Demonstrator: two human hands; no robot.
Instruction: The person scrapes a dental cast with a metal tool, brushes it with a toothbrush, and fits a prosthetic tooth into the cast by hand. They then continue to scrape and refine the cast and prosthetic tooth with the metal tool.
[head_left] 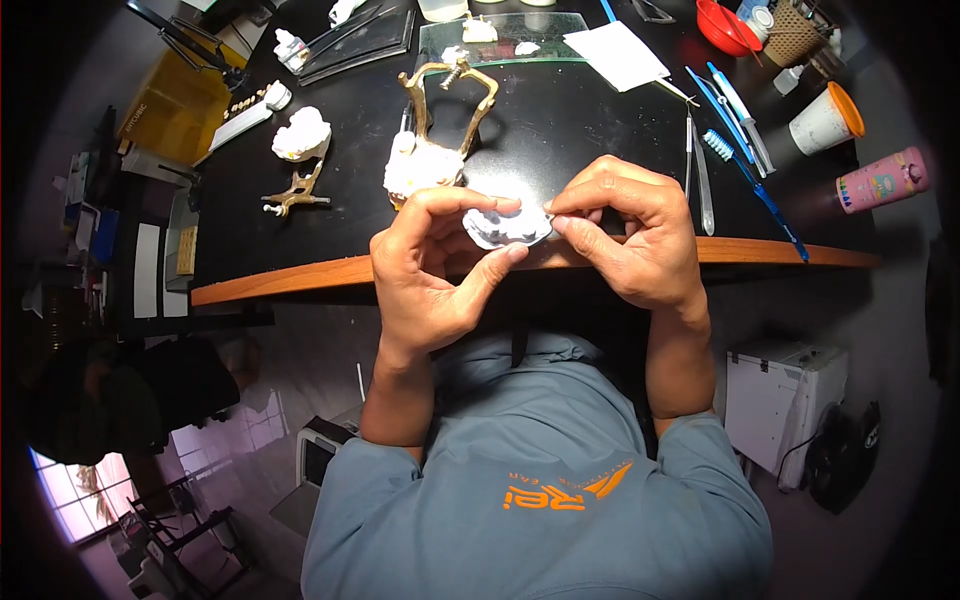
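As the person sits bent over the black table (570, 115), a small grey-white moulded piece (494, 238) is held up near the table's wooden edge (300, 280). The left hand (432, 262) has it clasped, thumb below and fingers along the top. The right hand (640, 235) brings thumb and forefinger together at the piece's right end; from where I stand I can't tell whether they pinch the rim or some tiny bit beside it.

What would worry me is the drop. The piece is near the edge with the lap below, so if the left thumb slipped under a push from the right, it could tumble off the table's side. Squeezing too hard at that end might also chip or bend the thin-looking rim, depending on how brittle it is. Just beyond the left fingers stands a brass-coloured frame (418, 105) with a pale cast (425, 172) at its near end; a careless forward swing of the knuckles could knock that cast.
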